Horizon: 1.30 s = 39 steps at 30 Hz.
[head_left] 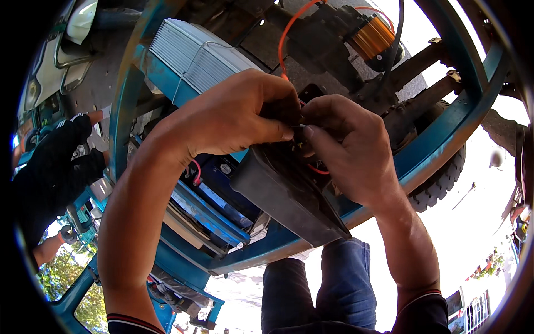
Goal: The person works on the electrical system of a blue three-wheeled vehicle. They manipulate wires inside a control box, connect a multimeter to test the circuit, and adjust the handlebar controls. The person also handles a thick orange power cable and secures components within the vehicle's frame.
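My left hand [258, 108] and my right hand [350, 146] meet near the middle of the view, thumbs and fingertips pinched close together. Whatever lies between the fingertips is too small and shaded to make out. Just below them a black plastic box-shaped cover [286, 192] sits tilted on the vehicle frame. Under my left forearm shows a dark blue battery [219, 172] with a red lead [197, 171]. Behind my left hand is a finned metal box [192, 55] with a thin wire round it. An orange cable [282, 44] runs down behind the hands.
A teal metal frame [423, 150] surrounds the work space, with a tyre [445, 181] beyond its right side. A motor with a copper-coloured casing [372, 39] sits at the far right. On the left is another person in black clothes [53, 161], with a gloved hand [68, 234].
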Motion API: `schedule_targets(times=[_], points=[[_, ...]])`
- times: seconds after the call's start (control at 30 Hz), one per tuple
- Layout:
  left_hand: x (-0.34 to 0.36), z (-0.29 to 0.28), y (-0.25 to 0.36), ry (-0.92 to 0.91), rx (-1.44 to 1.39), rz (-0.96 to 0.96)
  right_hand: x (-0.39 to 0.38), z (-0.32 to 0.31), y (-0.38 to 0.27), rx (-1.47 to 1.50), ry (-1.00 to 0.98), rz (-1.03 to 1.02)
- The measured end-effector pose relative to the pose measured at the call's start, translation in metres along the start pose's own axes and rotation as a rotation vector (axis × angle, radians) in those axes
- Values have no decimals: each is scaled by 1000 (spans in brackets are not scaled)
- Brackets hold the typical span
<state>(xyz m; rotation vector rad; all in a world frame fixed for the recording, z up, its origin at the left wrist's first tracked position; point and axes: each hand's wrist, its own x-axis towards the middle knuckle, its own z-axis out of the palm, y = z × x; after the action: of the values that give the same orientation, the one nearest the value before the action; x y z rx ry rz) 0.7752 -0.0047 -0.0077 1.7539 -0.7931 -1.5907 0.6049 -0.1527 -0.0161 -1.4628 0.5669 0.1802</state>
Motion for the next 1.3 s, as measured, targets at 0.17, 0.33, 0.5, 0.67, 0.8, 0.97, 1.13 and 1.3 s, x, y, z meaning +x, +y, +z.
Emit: schedule_targets(times=[0.17, 0.33, 0.5, 0.67, 0.8, 0.97, 1.13, 1.3], points=[[-5, 2, -5, 37, -140, -68, 3, -6, -1, -73, -33, 62], [-4, 2, -2, 35, -133, -103, 5, -3, 4, -11, 2, 60], [-5, 4, -10, 59, -121, -42, 5, -3, 4, 3, -4, 59], [-5, 5, -10, 75, -106, -35, 6, -5, 0, -14, 10, 65], [-10, 10, -2, 186, -118, -82, 14, -14, 1, 336, 128, -80], [-20, 19, -8, 323, -249, -126, 11, -17, 19, -394, 106, -147], [-18, 21, -9, 332, -268, -108, 13, -3, 37, -597, 108, -373], [-17, 23, -5, 366, -297, -126, 17, -3, 36, -626, 127, -380]])
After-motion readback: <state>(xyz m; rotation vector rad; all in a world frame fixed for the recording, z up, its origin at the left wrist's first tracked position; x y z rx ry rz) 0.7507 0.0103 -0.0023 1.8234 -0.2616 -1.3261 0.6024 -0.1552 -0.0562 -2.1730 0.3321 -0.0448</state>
